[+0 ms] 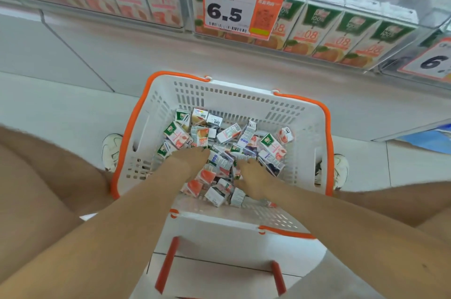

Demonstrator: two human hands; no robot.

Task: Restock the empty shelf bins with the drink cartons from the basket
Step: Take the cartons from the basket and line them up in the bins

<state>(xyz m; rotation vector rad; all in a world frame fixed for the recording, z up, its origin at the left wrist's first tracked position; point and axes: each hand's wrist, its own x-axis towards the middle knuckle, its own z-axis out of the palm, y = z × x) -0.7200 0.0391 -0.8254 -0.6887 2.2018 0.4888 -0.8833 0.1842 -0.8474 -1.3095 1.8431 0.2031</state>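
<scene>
A price tag [240, 12], orange and white and marked 6.5, hangs near the top of the view. Behind it and to both sides stand rows of tall juice boxes [324, 30]. Far right of it a second tag [432, 62], cut off, shows a 6. Below the price tag runs a broad pale shelf deck [146, 54], and lower still a floor [48, 108] of glossy white tiles. The light is bright and even.

The white basket [219, 96] with an orange rim is sitting on the floor [61, 108], close to the shelf [170, 54]. Lots of small cartons [228, 135] are lying jumbled inside it, pointing every way. Above, clear bins [429, 18] are holding tall cartons [319, 30] standing in rows.
</scene>
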